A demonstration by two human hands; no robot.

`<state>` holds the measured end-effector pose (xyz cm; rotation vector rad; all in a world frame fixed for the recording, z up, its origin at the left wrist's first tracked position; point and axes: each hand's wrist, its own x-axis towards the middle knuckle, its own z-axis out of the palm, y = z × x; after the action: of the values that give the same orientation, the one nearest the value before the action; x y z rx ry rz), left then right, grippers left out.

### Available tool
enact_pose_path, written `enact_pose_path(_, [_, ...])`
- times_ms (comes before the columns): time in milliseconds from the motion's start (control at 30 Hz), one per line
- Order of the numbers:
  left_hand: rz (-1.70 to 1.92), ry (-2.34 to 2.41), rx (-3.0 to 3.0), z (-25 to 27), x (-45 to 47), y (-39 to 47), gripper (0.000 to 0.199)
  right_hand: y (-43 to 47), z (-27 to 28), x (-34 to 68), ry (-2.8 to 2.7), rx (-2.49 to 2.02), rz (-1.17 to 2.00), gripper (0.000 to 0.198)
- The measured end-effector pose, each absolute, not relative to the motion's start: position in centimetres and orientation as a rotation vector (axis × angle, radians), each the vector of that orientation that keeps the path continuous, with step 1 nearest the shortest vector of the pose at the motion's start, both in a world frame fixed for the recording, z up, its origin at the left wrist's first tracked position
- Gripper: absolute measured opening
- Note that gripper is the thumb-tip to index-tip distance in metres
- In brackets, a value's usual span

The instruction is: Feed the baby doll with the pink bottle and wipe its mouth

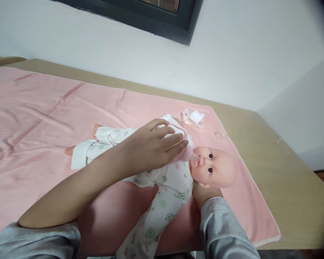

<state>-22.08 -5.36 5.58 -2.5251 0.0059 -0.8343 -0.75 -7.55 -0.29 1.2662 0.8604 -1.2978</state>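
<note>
A baby doll (216, 167) in white patterned clothes (175, 183) lies on its back, its head to the right. My left hand (162, 144) reaches across its chest, fingers curled round a pink baby bottle (186, 153). The bottle's clear teat (196, 157) is at the doll's mouth; most of the bottle is hidden under my hand. From the lower right, my right hand (202, 192) goes beneath the doll's neck and head. Only its wrist area shows, and its fingers are hidden there.
A pink blanket (37, 133) with some creases covers much of the wooden table (283, 172). Beyond the doll's shoulder lies a small clear plastic packet (193, 117), with a small clear object (220, 135) to its right. A white wall (97, 46) rises behind the table.
</note>
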Motion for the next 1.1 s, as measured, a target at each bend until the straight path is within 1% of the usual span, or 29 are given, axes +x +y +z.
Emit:
enact_pose_path(167, [-0.843,0.010,-2.520,5.5,-22.1,-5.3,0.019,-8.0,-0.3,-0.6,0.970,1.423,-1.264,0.025])
enact_pose_path(333, [-0.821,-0.009,-2.523,5.5,-22.1,-5.3,0.018,-7.6,-0.3,-1.0,0.813,1.456,-1.199,0.027])
enact_pose_path(400, [-0.805,-0.016,-2.532,5.6,-22.1,-5.3,0.018,-7.1,-0.2,-1.2,0.766,1.408,-1.239,0.022])
enact_pose_path(500, [-0.792,-0.019,-2.532,5.7,-22.2,-5.3,0.018,-6.8,0.0,-1.3,0.769,1.220,-1.322,0.028])
enact_pose_path(533, [-0.794,-0.018,-2.533,5.7,-22.2,-5.4,0.018,-6.8,0.0,-1.3,0.792,1.205,-1.334,0.028])
enact_pose_path(633, [-0.803,-0.014,-2.545,5.7,-22.2,-5.4,0.018,-7.0,0.1,-1.2,0.841,1.296,-1.271,0.021])
enact_pose_path(767, [-0.807,-0.013,-2.548,5.7,-22.1,-5.5,0.019,-7.3,0.6,-1.6,0.855,1.260,-1.266,0.035])
enact_pose_path(867, [-0.809,-0.008,-2.537,5.7,-22.1,-5.5,0.019,-7.5,1.3,-2.0,0.842,1.291,-1.259,0.034])
enact_pose_path(933, [-0.817,-0.002,-2.526,5.8,-22.1,-5.5,0.019,-7.5,1.8,-2.2,0.855,1.317,-1.242,0.038])
enact_pose_path(1000, [-0.819,0.000,-2.520,5.8,-22.1,-5.4,0.018,-7.5,2.1,-2.4,0.854,1.280,-1.267,0.043])
enact_pose_path(1100, [-0.821,-0.002,-2.521,5.7,-22.1,-5.4,0.019,-7.3,2.0,-2.3,0.804,1.214,-1.303,0.044])
